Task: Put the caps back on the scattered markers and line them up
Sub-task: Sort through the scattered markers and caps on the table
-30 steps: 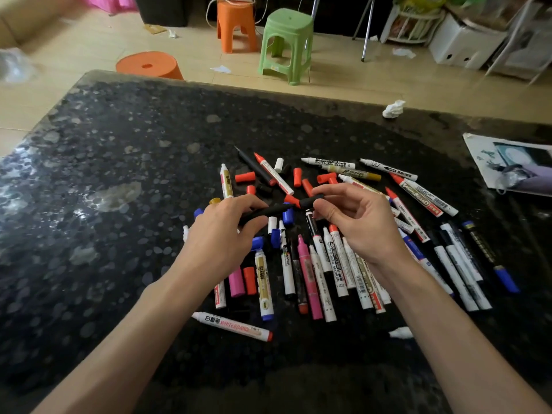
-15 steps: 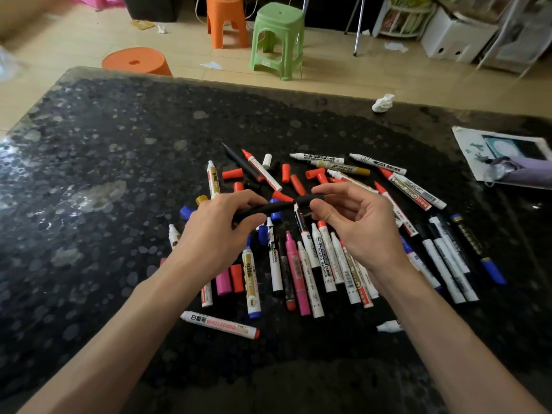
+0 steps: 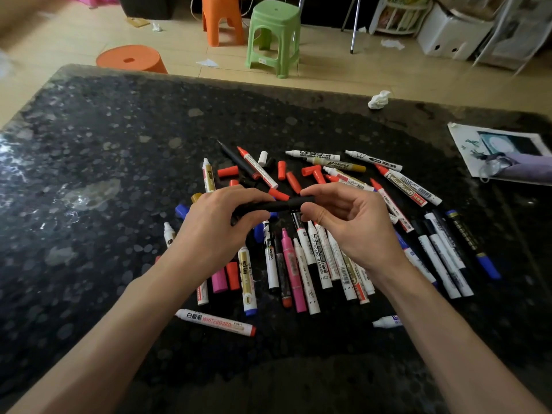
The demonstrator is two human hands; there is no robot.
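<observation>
Slim matte black marker (image 3: 270, 206) held level above the scattered pile, left hand (image 3: 215, 231) gripping its barrel, right hand (image 3: 349, 222) pinching its black cap end between thumb and fingers, dark speckled table (image 3: 104, 144) beneath

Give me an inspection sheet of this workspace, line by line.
Surface: black speckled stone table, glossy.
Job's things: black marker held above a pile of markers, many uncapped; loose red caps among them.
Clutter: crumpled tissue at the far edge; printed sheet at the right edge.
Grippers: left hand grips the black marker's barrel; right hand pinches its other end.
Cables: nothing seen on the table.
Surroundings: green stool, orange stool and white boxes on the floor beyond.
</observation>
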